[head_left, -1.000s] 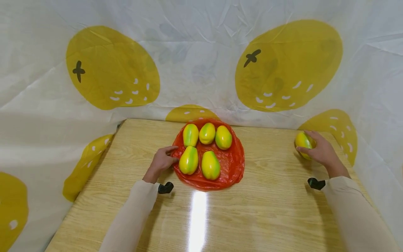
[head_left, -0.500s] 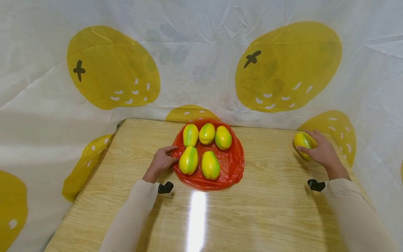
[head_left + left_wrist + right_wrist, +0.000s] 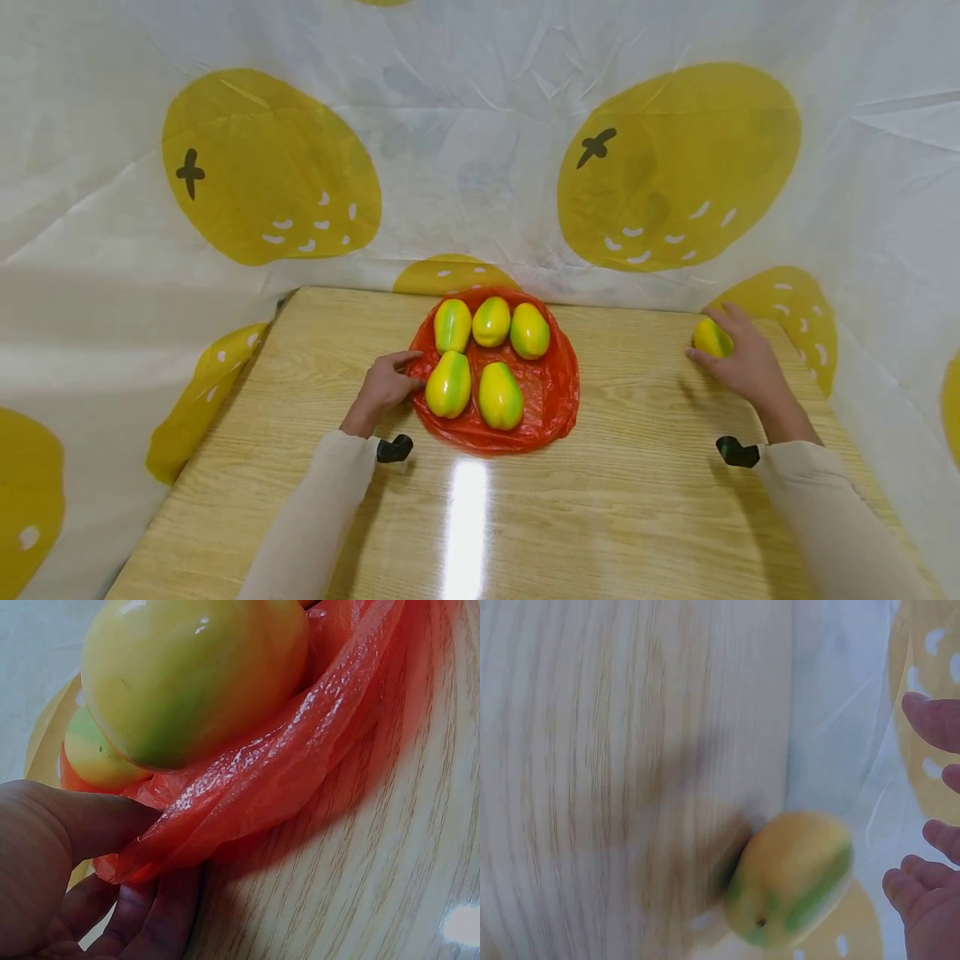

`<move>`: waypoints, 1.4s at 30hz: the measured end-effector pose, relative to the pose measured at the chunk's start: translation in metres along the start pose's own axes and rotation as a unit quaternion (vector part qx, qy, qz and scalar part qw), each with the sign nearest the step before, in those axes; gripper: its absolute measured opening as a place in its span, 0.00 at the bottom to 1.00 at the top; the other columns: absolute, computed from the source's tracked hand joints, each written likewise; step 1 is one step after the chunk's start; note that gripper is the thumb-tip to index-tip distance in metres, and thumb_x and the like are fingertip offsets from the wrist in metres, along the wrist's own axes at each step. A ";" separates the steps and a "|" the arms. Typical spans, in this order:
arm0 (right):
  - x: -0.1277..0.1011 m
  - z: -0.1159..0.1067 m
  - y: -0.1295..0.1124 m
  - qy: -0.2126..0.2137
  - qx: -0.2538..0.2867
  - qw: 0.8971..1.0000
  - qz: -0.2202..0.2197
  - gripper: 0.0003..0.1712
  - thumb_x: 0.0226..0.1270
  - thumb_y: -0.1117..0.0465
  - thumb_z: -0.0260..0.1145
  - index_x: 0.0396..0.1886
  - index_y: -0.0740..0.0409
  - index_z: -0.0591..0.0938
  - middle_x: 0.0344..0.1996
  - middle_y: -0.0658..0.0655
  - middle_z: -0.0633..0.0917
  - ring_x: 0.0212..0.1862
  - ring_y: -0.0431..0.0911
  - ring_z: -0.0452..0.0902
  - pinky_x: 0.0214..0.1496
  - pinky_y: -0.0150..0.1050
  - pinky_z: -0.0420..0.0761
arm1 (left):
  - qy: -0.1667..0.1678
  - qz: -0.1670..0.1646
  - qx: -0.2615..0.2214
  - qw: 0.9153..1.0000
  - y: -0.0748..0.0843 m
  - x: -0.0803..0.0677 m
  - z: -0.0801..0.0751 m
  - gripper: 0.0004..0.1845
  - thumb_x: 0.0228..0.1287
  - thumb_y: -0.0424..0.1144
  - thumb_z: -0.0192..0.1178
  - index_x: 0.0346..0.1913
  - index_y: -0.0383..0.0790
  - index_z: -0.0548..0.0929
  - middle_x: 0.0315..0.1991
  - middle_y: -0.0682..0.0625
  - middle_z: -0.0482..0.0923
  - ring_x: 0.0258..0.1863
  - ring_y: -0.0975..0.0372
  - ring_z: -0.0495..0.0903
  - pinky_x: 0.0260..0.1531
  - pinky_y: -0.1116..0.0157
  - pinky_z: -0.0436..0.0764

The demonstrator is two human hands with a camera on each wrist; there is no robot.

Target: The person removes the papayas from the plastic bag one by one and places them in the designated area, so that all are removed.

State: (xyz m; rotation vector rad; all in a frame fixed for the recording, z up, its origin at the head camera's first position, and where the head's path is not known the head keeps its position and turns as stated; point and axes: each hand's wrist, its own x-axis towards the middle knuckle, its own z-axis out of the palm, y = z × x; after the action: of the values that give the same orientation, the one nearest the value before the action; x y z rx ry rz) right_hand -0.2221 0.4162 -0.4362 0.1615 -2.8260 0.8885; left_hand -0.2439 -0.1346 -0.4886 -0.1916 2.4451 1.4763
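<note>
Right hand [image 3: 738, 362] cups a sixth yellow-green mango [image 3: 711, 337] near the far right edge of the wooden table [image 3: 637, 500], fingers spread loosely around it; the blurred wrist view leaves contact unclear. Left hand [image 3: 384, 385] pinches the rim of a red plastic bag [image 3: 555, 392], where five mangoes [image 3: 491, 321] already lie. Judging by the layout, one fruit remains outside the group.

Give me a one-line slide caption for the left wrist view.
Left hand pinches the edge of a red plastic bag holding a yellow-green mango on a wooden table.
</note>
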 end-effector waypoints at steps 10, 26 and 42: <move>-0.012 0.007 -0.026 -0.009 0.047 0.999 -0.013 0.47 0.69 0.57 0.74 0.81 0.63 0.63 0.82 0.73 0.52 0.81 0.76 0.44 0.71 0.81 0.52 | -0.003 -0.004 0.004 1.000 -0.001 0.001 0.001 0.32 0.66 0.33 0.65 0.74 0.46 0.75 0.76 0.40 0.69 0.64 0.49 0.75 0.64 0.55 0.82; -0.024 0.029 -0.069 -0.027 0.092 0.994 -0.048 0.46 0.67 0.60 0.74 0.81 0.60 0.64 0.83 0.70 0.55 0.80 0.73 0.52 0.72 0.73 0.63 | 0.001 0.001 -0.008 1.000 0.001 -0.001 0.000 0.32 0.66 0.31 0.65 0.73 0.43 0.76 0.75 0.40 0.70 0.63 0.49 0.74 0.64 0.55 0.81; -0.036 0.066 -0.112 -0.086 0.145 0.985 -0.028 0.44 0.68 0.58 0.74 0.80 0.58 0.65 0.83 0.68 0.58 0.83 0.66 0.50 0.77 0.66 0.63 | -0.003 -0.007 -0.015 1.000 0.002 -0.002 0.000 0.33 0.66 0.30 0.65 0.75 0.43 0.74 0.76 0.39 0.68 0.68 0.46 0.72 0.70 0.49 0.77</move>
State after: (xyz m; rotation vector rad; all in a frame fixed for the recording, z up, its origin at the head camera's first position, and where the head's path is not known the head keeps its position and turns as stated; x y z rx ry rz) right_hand -0.1786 0.2885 -0.4339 0.3713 -2.8122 1.3283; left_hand -0.2420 -0.1332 -0.4863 -0.2095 2.4135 1.5074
